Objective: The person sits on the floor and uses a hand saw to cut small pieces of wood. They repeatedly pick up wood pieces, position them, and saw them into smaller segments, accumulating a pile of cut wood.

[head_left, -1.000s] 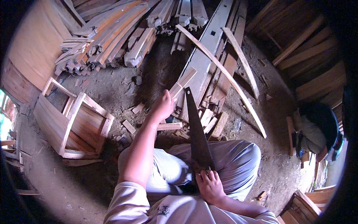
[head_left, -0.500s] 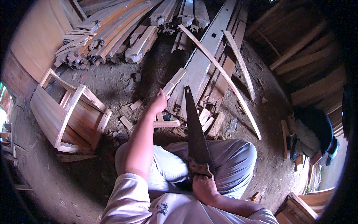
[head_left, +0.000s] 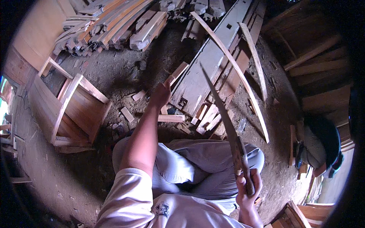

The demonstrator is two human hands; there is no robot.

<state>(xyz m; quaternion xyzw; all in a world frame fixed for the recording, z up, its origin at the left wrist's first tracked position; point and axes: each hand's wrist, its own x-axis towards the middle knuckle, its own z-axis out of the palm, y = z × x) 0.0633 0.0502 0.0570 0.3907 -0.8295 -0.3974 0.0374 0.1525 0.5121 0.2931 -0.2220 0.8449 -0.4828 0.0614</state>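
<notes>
Left hand [head_left: 163, 94] grips a wood block [head_left: 179, 72] near the board's edge [head_left: 188, 78]; right hand [head_left: 249, 188] grips a saw [head_left: 230, 131], open room between

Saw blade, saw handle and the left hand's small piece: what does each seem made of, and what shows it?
Saw blade: probably steel, unpolished; thin, dark, greyish.
Saw handle: probably wood, finish unclear; brown, patchy colouring.
Small piece: apparently bare wood; pale edge, no shine.
</notes>
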